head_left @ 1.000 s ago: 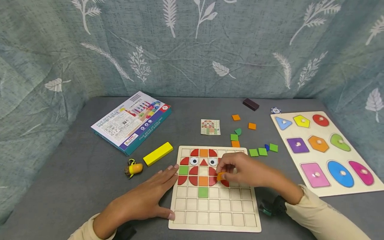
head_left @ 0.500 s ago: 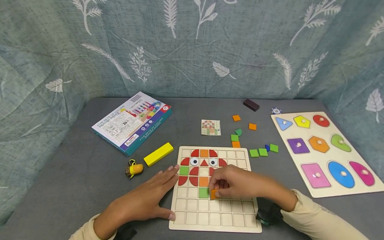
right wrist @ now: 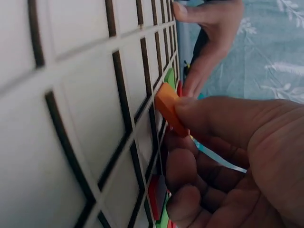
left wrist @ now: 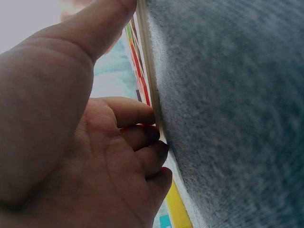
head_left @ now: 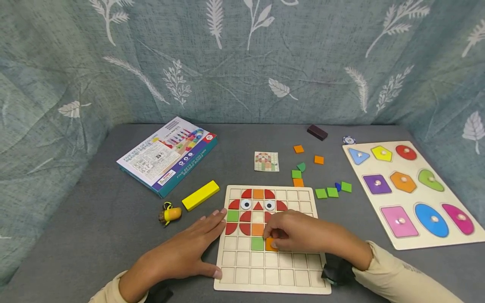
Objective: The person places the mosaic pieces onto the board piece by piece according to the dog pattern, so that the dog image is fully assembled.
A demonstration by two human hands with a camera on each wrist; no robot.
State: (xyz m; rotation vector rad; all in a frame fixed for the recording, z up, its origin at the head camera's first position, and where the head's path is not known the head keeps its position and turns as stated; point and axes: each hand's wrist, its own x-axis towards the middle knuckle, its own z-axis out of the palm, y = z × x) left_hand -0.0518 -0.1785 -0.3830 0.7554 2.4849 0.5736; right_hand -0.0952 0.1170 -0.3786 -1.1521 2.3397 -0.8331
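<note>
A wooden grid board [head_left: 273,275] lies flat, with red curved tiles, two eye tiles [head_left: 246,204] and a few orange and green squares in its upper cells. My right hand [head_left: 308,233] pinches an orange square tile [head_left: 270,244] between thumb and fingers, in the cell right of a green square tile [head_left: 257,243]. In the right wrist view that orange tile [right wrist: 170,108] looks tilted against the grid. Along the board's left edge rests my left hand [head_left: 182,250], its fingers stretched and thumb apart; the left wrist view shows its fingertips at the board's side.
Behind the board lie a small picture card [head_left: 267,161] and loose orange and green tiles [head_left: 321,193]. To the right is a knobbed shape puzzle [head_left: 411,206]. Leftward are a yellow block [head_left: 201,195], a small toy figure [head_left: 170,213] and a box [head_left: 166,155].
The right hand has brought the orange tile down and slightly left, into the cell beside the green square, where it now lies lower. My left hand has stayed put.
</note>
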